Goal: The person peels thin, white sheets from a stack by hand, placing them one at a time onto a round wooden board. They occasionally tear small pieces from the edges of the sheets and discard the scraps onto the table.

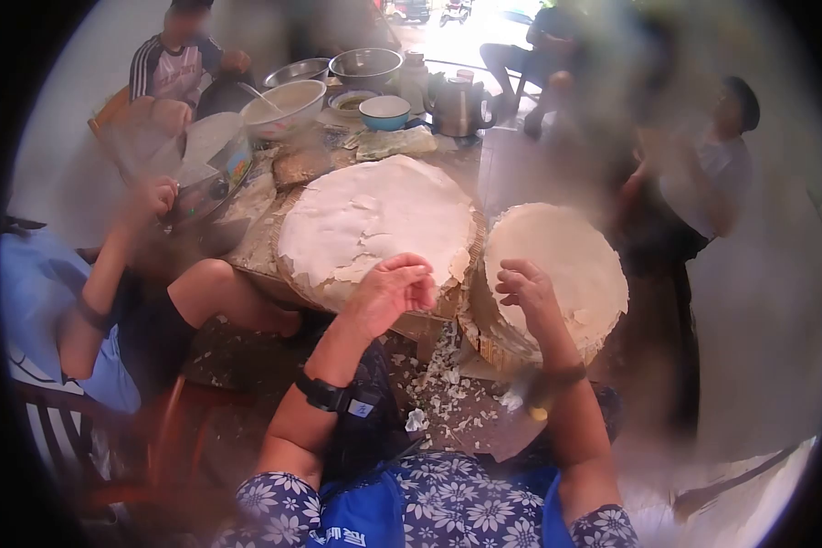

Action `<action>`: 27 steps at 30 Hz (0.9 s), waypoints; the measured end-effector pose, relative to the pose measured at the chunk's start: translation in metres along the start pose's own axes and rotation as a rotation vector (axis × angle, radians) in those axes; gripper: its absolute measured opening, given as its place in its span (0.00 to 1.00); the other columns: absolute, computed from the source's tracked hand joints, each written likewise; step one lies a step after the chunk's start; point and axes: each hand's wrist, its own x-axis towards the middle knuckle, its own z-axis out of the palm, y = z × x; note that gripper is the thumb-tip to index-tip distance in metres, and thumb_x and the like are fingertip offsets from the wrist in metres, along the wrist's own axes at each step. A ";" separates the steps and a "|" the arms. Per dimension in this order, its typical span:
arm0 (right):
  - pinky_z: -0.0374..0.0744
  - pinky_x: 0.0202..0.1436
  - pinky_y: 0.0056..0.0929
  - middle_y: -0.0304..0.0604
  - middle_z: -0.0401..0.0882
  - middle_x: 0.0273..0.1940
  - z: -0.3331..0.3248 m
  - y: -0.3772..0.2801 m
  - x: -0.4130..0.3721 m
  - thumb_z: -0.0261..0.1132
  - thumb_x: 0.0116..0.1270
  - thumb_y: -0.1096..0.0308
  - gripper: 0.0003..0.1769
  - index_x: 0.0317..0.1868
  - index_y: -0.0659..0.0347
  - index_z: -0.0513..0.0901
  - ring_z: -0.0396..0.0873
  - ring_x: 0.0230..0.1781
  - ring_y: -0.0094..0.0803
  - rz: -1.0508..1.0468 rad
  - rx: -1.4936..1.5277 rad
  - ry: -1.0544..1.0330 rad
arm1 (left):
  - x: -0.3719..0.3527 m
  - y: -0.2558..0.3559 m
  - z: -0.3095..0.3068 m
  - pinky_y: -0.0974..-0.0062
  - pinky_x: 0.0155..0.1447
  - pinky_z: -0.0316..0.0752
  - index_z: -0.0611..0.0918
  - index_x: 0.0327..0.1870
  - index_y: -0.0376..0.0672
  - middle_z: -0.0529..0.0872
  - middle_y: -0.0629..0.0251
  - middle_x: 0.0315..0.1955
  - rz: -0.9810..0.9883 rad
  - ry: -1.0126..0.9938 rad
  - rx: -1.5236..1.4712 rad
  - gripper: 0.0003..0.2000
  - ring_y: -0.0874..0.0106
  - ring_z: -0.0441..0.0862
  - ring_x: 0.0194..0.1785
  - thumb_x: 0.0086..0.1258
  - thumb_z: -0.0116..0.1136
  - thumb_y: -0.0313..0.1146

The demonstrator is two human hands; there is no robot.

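Note:
My left hand is over the near edge of a large, pale round slab with a cracked, flaky surface. Its fingers are curled in together, and whatever they may pinch is too small to make out. To the right, my right hand is raised over a smaller pale round slab, fingers bent inward; anything between them is hidden. Both slabs rest on ribbed, basket-like bases. A gap separates my two hands, and no object clearly spans it.
Pale flakes litter the floor between my knees. Behind the large slab are a white basin, a metal bowl, a blue bowl and a metal kettle. A person in light blue sits close on my left; others sit farther off.

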 end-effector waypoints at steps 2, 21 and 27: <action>0.74 0.27 0.19 0.34 0.77 0.33 0.017 0.006 0.006 0.60 0.63 0.67 0.16 0.50 0.62 0.76 0.77 0.29 0.20 0.050 0.051 -0.041 | -0.028 0.022 -0.018 0.71 0.39 0.80 0.77 0.42 0.42 0.83 0.66 0.31 0.085 0.178 -0.044 0.06 0.71 0.83 0.30 0.67 0.55 0.29; 0.74 0.21 0.20 0.36 0.73 0.32 0.061 0.001 0.021 0.60 0.64 0.66 0.15 0.50 0.61 0.71 0.77 0.25 0.24 0.238 0.294 0.001 | -0.086 0.045 -0.107 0.72 0.35 0.77 0.67 0.55 0.47 0.75 0.68 0.36 0.429 0.844 -0.017 0.19 0.72 0.78 0.34 0.64 0.54 0.29; 0.76 0.22 0.21 0.36 0.72 0.30 0.071 0.006 0.026 0.60 0.64 0.65 0.11 0.44 0.60 0.72 0.77 0.24 0.24 0.240 0.347 -0.001 | -0.078 0.059 -0.126 0.72 0.32 0.76 0.64 0.59 0.43 0.76 0.65 0.35 0.374 0.847 -0.003 0.23 0.71 0.79 0.31 0.63 0.54 0.29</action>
